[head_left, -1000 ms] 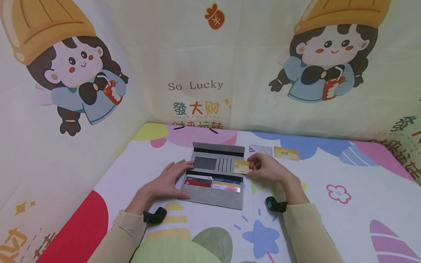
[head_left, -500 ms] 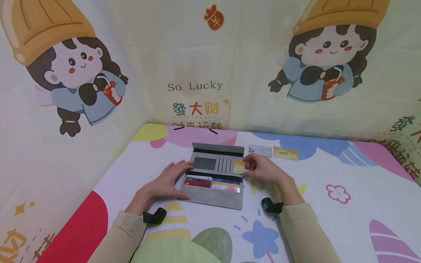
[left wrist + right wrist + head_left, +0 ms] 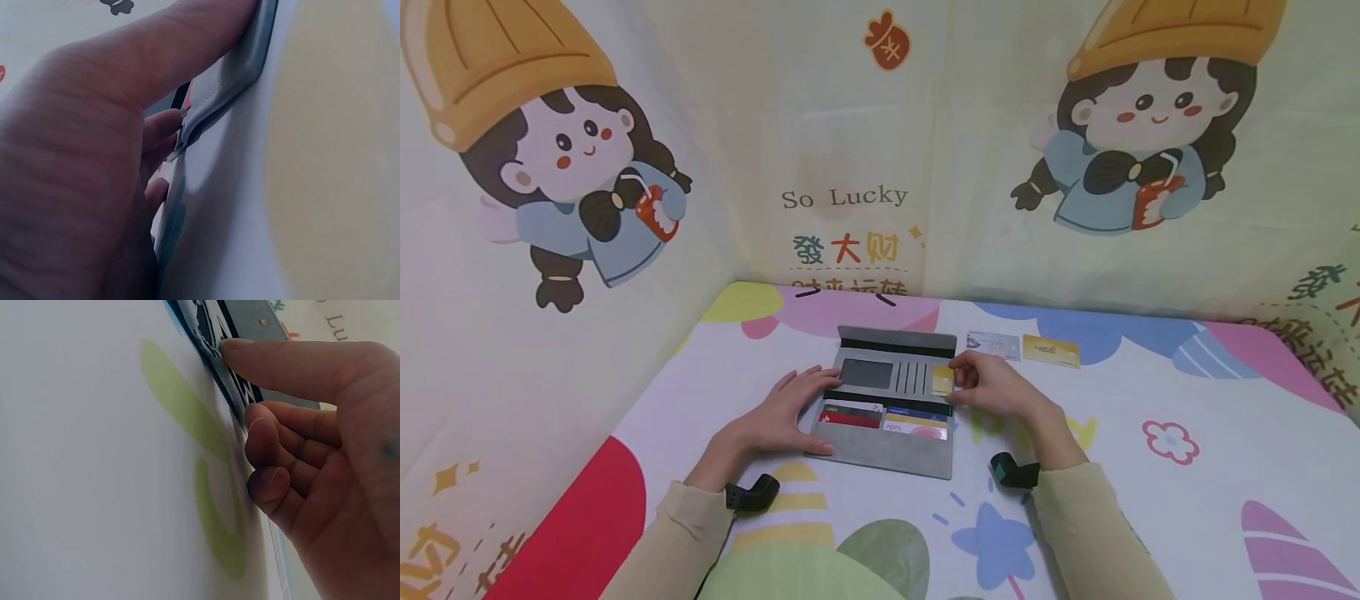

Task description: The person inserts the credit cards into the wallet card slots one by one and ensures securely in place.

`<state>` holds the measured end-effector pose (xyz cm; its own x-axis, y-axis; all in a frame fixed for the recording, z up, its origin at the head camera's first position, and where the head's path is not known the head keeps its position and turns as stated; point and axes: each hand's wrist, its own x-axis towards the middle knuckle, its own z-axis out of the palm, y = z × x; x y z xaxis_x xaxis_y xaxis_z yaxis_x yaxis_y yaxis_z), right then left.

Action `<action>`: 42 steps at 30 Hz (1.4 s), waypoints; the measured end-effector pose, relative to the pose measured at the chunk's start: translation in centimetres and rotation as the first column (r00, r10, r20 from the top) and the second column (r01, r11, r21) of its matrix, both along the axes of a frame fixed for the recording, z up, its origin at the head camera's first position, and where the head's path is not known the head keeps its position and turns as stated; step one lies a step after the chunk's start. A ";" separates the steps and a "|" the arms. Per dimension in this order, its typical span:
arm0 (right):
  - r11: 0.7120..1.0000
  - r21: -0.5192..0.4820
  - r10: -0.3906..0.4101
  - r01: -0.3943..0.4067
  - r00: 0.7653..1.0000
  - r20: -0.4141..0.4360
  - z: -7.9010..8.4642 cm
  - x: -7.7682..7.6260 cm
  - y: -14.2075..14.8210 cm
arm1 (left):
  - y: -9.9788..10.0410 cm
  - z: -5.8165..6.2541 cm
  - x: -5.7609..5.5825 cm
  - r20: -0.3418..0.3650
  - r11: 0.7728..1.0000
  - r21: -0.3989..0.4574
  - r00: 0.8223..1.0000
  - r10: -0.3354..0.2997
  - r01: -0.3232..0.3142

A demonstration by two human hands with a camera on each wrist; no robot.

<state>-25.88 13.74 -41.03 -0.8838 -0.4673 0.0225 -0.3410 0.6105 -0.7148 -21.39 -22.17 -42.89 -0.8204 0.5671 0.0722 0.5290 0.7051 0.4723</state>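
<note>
A grey wallet [image 3: 880,458] lies unfolded on the table, with several cards [image 3: 917,423] in its lower slots. My left hand [image 3: 775,412] rests at its left side, fingers extended, the thumb on the lower left corner and the fingertips at the upper left edge. At the right edge, my right hand [image 3: 1003,387] holds a gold card [image 3: 942,380] between thumb and forefinger. Most of this card sits inside the upper right pocket. In the right wrist view, the thumb [image 3: 281,365] meets the wallet's edge while the other fingers curl in.
Behind my right hand lie a silver card [image 3: 992,343] and another gold card [image 3: 1051,350]. A patterned cloth [image 3: 1150,517] covers the table. Printed curtains [image 3: 970,167] rise along the back and left. A black wrist camera [image 3: 1013,472] is strapped beneath my right wrist.
My right hand has moved left, and the gold card has slid deeper into the wallet's upper right pocket. The left hand and the wallet have stayed in place.
</note>
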 end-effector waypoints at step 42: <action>0.999 0.046 0.030 -0.029 0.999 -0.032 0.1 -0.2 -1.2 | 0.2 0.1 0.1 0.020 0.999 -0.015 0.999 0.033 -0.032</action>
<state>-26.04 12.57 -40.94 -0.8687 -0.4944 0.0292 -0.3819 0.6312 -0.6751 -21.28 -22.00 -42.81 -0.8397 0.5410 0.0477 0.4962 0.7285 0.4723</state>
